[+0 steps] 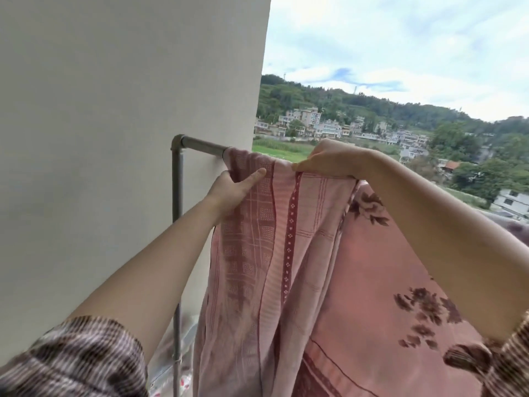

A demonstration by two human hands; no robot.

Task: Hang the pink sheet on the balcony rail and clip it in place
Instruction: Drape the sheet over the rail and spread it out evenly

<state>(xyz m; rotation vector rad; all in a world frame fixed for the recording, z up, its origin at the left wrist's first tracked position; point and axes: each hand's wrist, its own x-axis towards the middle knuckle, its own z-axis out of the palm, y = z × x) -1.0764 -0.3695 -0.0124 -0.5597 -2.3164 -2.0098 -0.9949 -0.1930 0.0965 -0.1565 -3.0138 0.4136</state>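
Observation:
The pink sheet [312, 213], checked with dark red bands, hangs draped over the grey metal balcony rail [200, 145] and falls in long folds. My left hand [233, 189] grips the sheet's left edge just below the rail, thumb pressed on the cloth. My right hand [329, 157] holds the sheet's top fold on the rail, a little to the right of the left hand. No clip is visible.
A second pink cloth with dark flowers [400, 267] hangs on the rail to the right. A plain wall [114, 110] stands close on the left. The rail's upright post [177, 196] runs down beside the wall. Beyond the rail lie fields, houses and hills.

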